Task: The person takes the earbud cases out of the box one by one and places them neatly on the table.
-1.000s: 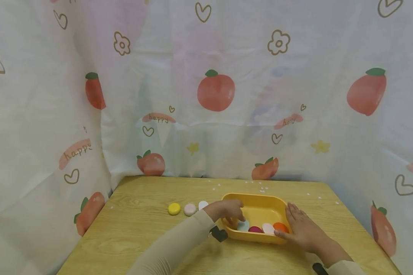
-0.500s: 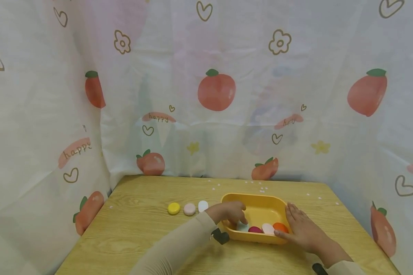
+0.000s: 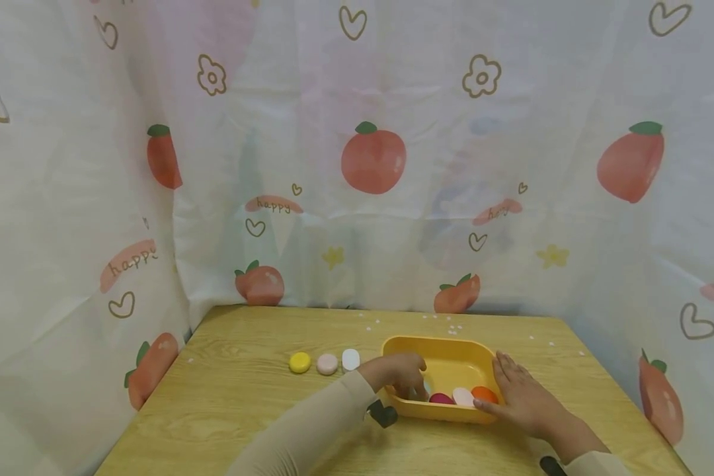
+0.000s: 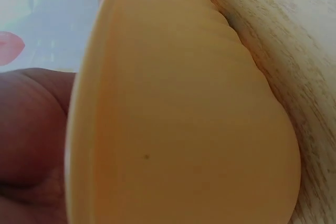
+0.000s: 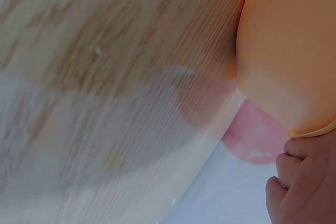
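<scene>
A yellow plastic basin (image 3: pixel 461 370) stands on the wooden table in the head view. My left hand (image 3: pixel 401 373) reaches over its left rim, fingers bent down round a pale blue rounded piece (image 3: pixel 426 389) that they mostly hide. Beside that piece, along the front wall inside, lie a dark magenta piece (image 3: pixel 441 398), a pale pink piece (image 3: pixel 463 396) and an orange piece (image 3: pixel 484 395). My right hand (image 3: pixel 526 400) rests on the basin's right end with straight fingers, its thumb over the front rim. Basin wall (image 4: pixel 184 103) fills most of the left wrist view, hiding the left fingertips.
Left of the basin, a yellow piece (image 3: pixel 300 362), a light pink piece (image 3: pixel 327 363) and a white piece (image 3: pixel 350 359) lie in a row on the table (image 3: pixel 214 403). Small white specks (image 3: pixel 452 329) dot the table's back. A printed curtain (image 3: pixel 309 132) encloses the back and sides.
My left fingers have moved slightly right and down over the pale blue piece, covering more of it. The right hand and the basin stay in place.
</scene>
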Available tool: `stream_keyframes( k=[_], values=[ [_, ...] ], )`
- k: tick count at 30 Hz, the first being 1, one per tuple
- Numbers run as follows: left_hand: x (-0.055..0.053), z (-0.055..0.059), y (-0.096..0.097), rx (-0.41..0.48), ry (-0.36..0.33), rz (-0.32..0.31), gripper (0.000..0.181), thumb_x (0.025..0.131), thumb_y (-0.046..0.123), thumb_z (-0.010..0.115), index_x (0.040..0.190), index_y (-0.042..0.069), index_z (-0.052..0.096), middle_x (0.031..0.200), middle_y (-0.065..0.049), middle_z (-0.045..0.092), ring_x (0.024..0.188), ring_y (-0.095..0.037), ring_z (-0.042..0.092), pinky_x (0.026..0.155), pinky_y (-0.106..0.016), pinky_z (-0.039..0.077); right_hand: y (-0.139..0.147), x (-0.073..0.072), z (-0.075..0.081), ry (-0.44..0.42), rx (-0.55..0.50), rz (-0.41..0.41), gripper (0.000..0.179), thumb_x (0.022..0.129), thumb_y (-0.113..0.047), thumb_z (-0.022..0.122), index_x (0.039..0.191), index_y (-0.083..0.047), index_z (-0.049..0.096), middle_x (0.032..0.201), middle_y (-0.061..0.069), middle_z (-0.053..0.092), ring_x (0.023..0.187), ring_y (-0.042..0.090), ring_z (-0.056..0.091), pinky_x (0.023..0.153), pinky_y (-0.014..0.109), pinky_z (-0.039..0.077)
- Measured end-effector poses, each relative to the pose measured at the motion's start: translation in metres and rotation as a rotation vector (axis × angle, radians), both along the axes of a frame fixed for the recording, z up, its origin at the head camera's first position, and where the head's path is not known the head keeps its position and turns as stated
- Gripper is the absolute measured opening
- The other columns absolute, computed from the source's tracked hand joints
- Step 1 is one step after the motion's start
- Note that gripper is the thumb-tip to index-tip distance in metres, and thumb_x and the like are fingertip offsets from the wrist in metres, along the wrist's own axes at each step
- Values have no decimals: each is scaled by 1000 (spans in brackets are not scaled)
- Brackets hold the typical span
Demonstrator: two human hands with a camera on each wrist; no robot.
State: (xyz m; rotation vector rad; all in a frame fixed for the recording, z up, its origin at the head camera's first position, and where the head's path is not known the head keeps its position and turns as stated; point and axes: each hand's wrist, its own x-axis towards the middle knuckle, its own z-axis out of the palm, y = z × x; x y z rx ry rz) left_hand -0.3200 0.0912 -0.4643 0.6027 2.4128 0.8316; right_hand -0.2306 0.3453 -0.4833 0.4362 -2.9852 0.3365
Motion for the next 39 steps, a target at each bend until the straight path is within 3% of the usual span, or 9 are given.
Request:
stream_keyframes(
  k=[7, 16, 23, 29, 35, 39],
  values=[
    [-1, 0, 1, -57, 57, -26, 61, 79, 10, 82, 133, 2, 55, 71, -9, 63, 55, -21, 61, 59, -30, 51, -1, 0, 1, 0, -9, -3, 98, 90, -61, 56, 143, 17, 29, 152, 33, 21, 139, 49, 19, 109, 64, 20],
    [0, -3, 0, -80, 30, -38, 54, 75, 2, 81, 126, 11, 64, 77, -3, 62, 62, -16, 62, 54, -34, 50, -5, 5, 1, 0, -4, -15, 97, 90, -60, 57, 142, 17, 30, 151, 33, 23, 138, 50, 20, 109, 64, 19],
    [3, 0, -1, -34, -16, -58, 47, 78, -3, 77, 122, 7, 64, 86, -3, 57, 62, -16, 58, 57, -28, 53, -4, 4, 1, 4, -1, -11, 97, 90, -60, 56, 143, 17, 29, 152, 32, 22, 138, 49, 20, 109, 65, 20],
    [4, 4, -3, -55, 25, -82, 49, 81, 3, 78, 126, 8, 60, 87, -3, 56, 61, -14, 50, 54, -24, 46, -3, 3, 0, -4, -6, -9, 98, 90, -61, 56, 143, 17, 29, 152, 32, 22, 138, 49, 21, 109, 64, 19],
    [2, 6, -4, -11, 91, -36, 48, 82, 12, 80, 125, 4, 62, 100, -2, 60, 75, -11, 56, 69, -22, 51, -2, 2, -1, -14, -1, -9, 99, 91, -63, 54, 143, 17, 28, 152, 33, 21, 138, 50, 20, 109, 64, 18],
    [0, 5, -4, 95, 50, 14, 46, 82, 9, 80, 122, -5, 61, 93, -5, 60, 70, -15, 60, 66, -26, 55, -1, 1, -1, -17, -2, -6, 99, 91, -63, 54, 143, 17, 28, 152, 33, 21, 138, 50, 20, 109, 65, 19]
  ],
)
